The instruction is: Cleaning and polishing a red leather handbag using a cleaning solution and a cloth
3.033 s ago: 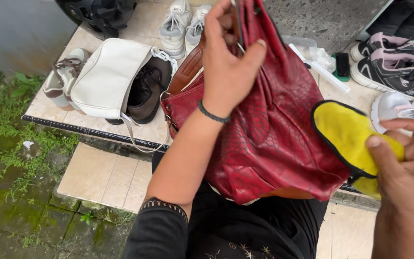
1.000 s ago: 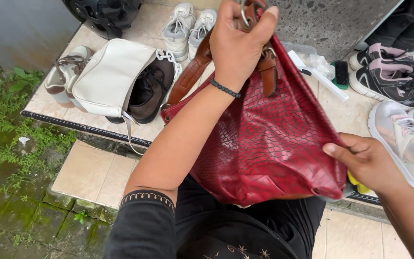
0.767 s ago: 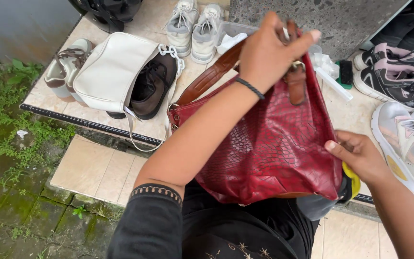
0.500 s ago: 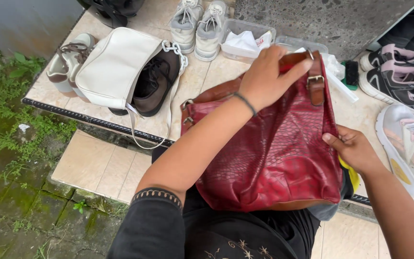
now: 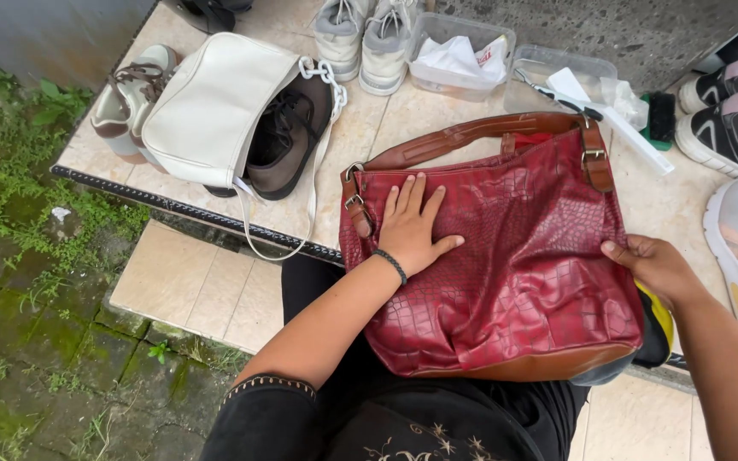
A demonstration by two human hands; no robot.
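Over on the left, the white handbag (image 5: 211, 111) is lying across a brown shoe (image 5: 288, 137), its chain strap looping off the tiled ledge (image 5: 369, 128) — a snag could drag it down. Your left hand (image 5: 412, 226) is pressing flat and open on the red crocodile-textured bag (image 5: 506, 265), gripping nothing. That bag is resting half on the ledge, half on your lap, so it could slide toward you. Your right hand (image 5: 655, 269) is pinching the bag's right edge; beneath it a yellow-and-black item (image 5: 658, 329) is peeking out and might get knocked off the ledge.
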